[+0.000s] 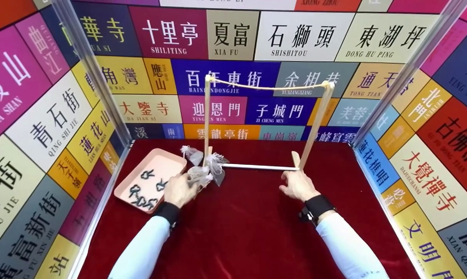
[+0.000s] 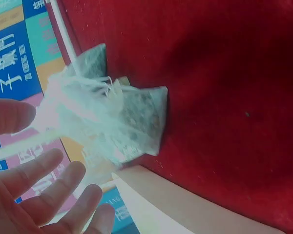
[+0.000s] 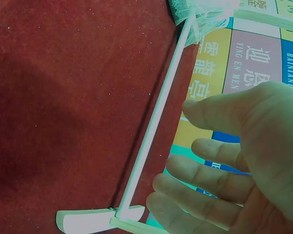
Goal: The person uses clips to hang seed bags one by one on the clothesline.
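Red cloth [image 1: 245,228], room between fingers | I see left hand [image 1: 181,190], right hand [image 1: 299,185] spread | sachets [image 1: 217,167] beyond left fingertips part-hide frame [image 1: 316,126]

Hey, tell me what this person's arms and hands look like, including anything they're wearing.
The left sleeve and right sleeve are long and pale blue; the right one has small dark marks, unreadable here. A black left wristband and black right wristband sit beyond the cuffs. The left hand and right hand wear no gloves.
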Available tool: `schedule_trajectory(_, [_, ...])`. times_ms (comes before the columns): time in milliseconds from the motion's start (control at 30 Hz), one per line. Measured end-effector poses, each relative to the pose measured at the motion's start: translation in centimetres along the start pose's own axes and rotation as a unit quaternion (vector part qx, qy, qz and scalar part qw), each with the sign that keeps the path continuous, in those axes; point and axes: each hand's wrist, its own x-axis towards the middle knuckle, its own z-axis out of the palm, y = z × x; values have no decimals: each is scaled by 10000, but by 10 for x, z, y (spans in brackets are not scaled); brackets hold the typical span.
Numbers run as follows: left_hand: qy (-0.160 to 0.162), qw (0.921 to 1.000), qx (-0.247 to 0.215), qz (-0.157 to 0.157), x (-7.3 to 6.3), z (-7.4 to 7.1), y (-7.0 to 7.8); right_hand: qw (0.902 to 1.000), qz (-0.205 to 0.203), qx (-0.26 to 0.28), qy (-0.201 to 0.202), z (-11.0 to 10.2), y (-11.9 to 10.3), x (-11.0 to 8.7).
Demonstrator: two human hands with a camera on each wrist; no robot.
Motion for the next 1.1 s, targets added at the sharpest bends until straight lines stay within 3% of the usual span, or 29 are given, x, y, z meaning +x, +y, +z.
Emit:
schedule_trajectory(300, [-319,9975,-324,-547,4,-7,-29,9997,65,-158,-192,2,8,-5])
schedule_trajectory(633, [-727,9885,-142,-1317,15,-17,-72,9995,51,-183,-235,5,10,-5])
schedule_trajectory(800, [-785,9873,156,-1369,19,-17,-101,9993,61,-259,-275,2,13,-6])
schedule_trajectory(933, [-1340,9788,562,-1442,16,-10,-125,9992,86,-234,-307,3,16,-7])
schedule_trajectory(1033, [-1877,9674,839,-1481,12,-7,-134,9990,113,-204,-374,4,18,-9])
schedule_trajectory(1100, [-1928,9667,799,-1478,12,-7,-134,9989,146,-192,-409,4,19,-10])
